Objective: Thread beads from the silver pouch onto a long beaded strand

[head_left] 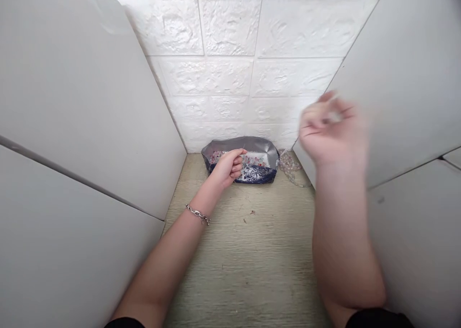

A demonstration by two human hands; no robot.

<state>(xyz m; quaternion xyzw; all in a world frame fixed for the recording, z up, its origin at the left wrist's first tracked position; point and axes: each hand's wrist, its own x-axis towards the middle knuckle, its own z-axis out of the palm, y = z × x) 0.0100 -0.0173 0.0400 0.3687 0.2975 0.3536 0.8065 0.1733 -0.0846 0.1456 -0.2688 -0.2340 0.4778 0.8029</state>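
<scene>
An opened pouch (245, 143), grey inside with a dark blue patterned front, lies against the wall and holds many small coloured beads (257, 161). Over its front edge is my left hand (230, 168), closed, thumb and index finger pinched together; a thin line seems to stick out at the fingertips, too fine to identify. My right hand (333, 128) is raised high to the right, well apart from the pouch. Motion blurs it, but its fingers are curled in; whatever they may hold cannot be made out. Strands of pale beads (290, 162) lie beside the pouch's right end.
A pale wooden surface (245, 251) runs toward the white brick-patterned wall (230, 73). Light grey panels flank it, one on the left (79, 102) and one on the right (403, 92). A chain bracelet (198, 214) circles my left wrist.
</scene>
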